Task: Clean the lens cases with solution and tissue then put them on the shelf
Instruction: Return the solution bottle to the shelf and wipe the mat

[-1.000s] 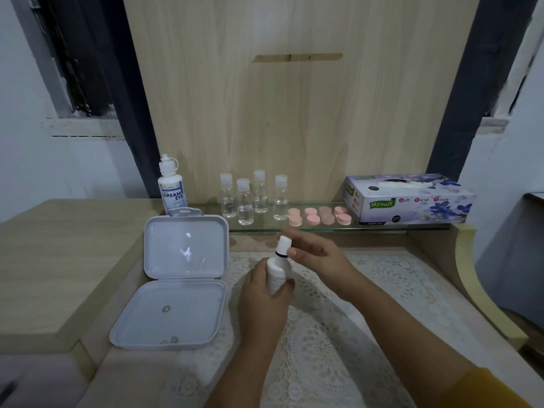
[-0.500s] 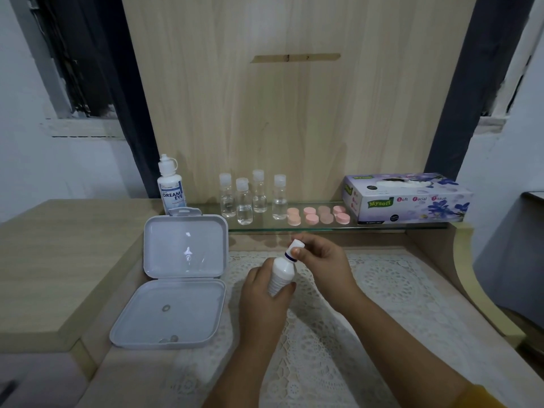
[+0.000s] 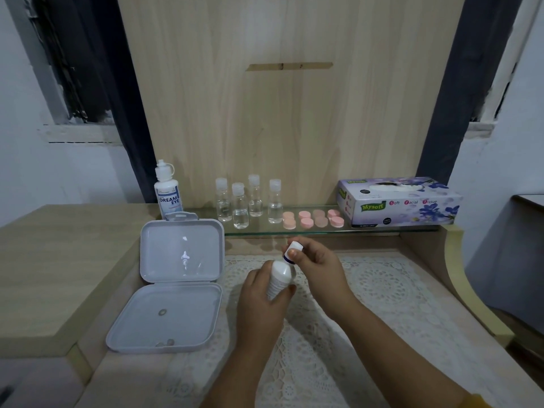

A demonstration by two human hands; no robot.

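Note:
My left hand (image 3: 259, 301) grips a small white solution bottle (image 3: 279, 278) by its body, tilted to the right, over the lace mat. My right hand (image 3: 318, 266) pinches the bottle's white cap (image 3: 295, 248) at the top. Several pink lens cases (image 3: 312, 218) lie in two rows on the glass shelf (image 3: 382, 229). A purple tissue box (image 3: 400, 203) stands at the shelf's right end. An open grey case (image 3: 173, 285) lies left of my hands, its lid upright, with small round bits on its floor.
A larger Dream Eye solution bottle (image 3: 167, 191) stands at the shelf's left end, beside several small clear bottles (image 3: 248, 201). A wooden panel rises behind the shelf. A raised wooden ledge (image 3: 53, 260) is on the left, a curved wooden side (image 3: 459, 278) on the right.
My right hand closed its fingers onto the bottle's cap. The bottle tilted further right and rose slightly.

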